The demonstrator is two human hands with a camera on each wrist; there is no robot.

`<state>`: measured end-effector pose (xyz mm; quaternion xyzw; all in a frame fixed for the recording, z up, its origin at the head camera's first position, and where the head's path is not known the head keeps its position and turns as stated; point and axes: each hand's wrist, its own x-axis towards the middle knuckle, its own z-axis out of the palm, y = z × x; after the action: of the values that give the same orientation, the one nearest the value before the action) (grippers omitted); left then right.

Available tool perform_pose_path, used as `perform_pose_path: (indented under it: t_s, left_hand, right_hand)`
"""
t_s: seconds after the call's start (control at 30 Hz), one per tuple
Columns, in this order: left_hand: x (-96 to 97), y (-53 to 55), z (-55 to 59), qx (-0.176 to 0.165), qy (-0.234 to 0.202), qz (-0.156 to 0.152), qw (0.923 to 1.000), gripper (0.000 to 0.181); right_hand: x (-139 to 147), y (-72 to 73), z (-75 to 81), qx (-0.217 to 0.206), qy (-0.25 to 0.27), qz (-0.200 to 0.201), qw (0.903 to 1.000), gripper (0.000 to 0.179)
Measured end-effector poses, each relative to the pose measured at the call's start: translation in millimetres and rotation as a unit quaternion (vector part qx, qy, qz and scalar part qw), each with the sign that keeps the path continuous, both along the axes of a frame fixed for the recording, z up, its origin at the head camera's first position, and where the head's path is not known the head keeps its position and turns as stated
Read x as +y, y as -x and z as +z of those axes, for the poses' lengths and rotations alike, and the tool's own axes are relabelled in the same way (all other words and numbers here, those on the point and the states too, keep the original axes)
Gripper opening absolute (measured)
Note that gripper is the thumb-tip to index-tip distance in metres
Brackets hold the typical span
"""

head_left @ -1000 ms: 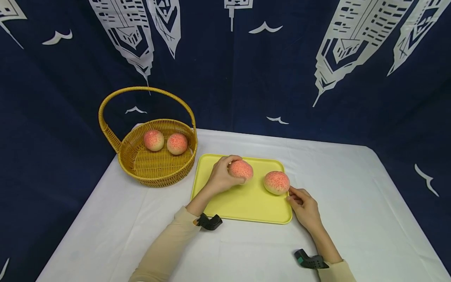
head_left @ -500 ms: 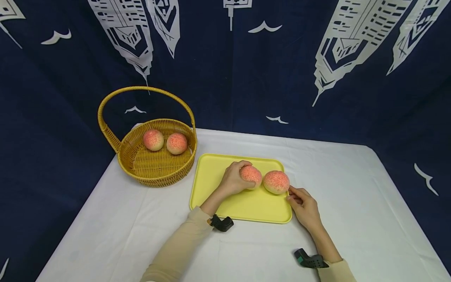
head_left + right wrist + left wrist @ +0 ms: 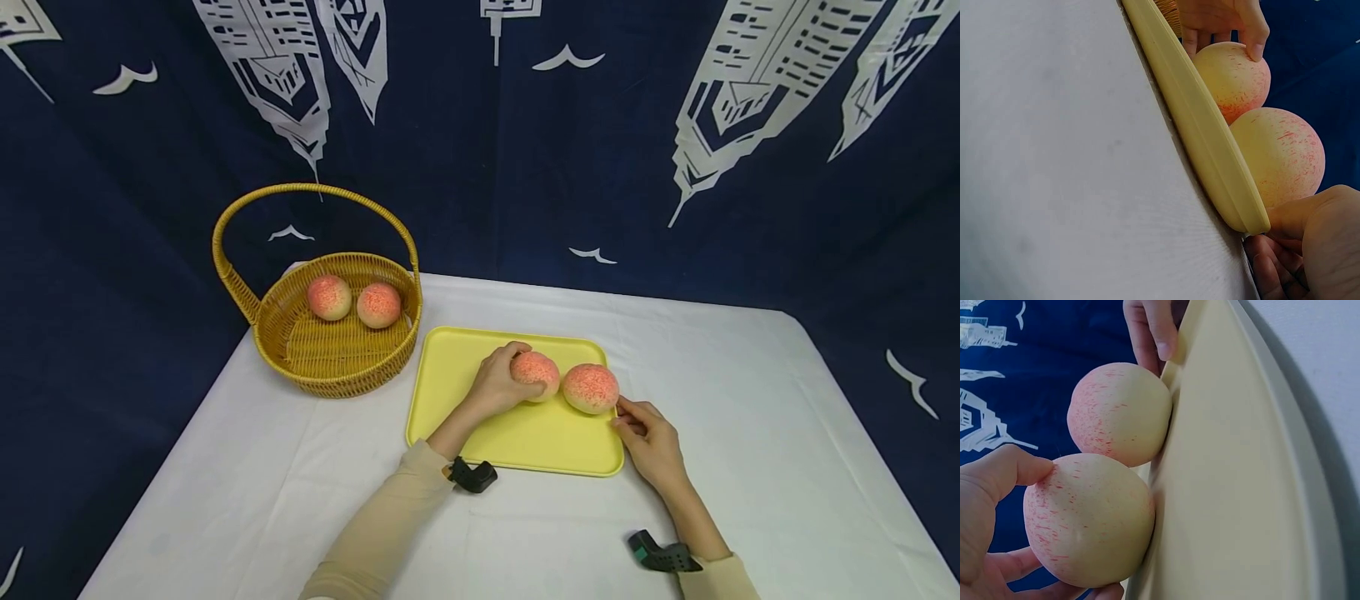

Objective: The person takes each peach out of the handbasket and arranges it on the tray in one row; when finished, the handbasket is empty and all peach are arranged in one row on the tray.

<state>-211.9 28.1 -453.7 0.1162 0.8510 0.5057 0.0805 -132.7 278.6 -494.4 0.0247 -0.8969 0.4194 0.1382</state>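
Observation:
My left hand (image 3: 497,383) grips a pink-and-cream peach (image 3: 1091,522), thumb on one side and fingers curled round the other. That peach is low over the yellow tray (image 3: 540,446), right beside a second peach (image 3: 591,388) near the tray's right rim. At that rim my right hand (image 3: 654,442) pinches the tray edge. In the right wrist view its thumb (image 3: 1291,215) lies over the rim and its curled fingers sit below.
A wicker basket (image 3: 337,387) with a tall arched handle stands at the back left, two peaches (image 3: 329,297) inside. White cloth (image 3: 750,400) covers the table, and a dark blue patterned curtain (image 3: 450,167) hangs behind.
My left hand has moved right across the tray with its peach, up beside the second peach, then stayed there. The right hand has kept its place at the rim.

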Motion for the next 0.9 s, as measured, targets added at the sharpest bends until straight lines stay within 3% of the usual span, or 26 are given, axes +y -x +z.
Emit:
perform_pose_path:
  t_s: [0.6,0.9]
  left_hand:
    - [3.0,-2.9,-1.2,0.008,0.016,-0.011,0.9998,0.07]
    - [-3.3,-6.0,10.1,0.041,0.03,-0.012,0.9986,0.074]
  right_hand:
    - [0,-0.2,-1.3,0.002,0.001,0.001,1.0,0.036]
    - [0,0.6,-1.5,0.002,-0.004,-0.001,1.0,0.036]
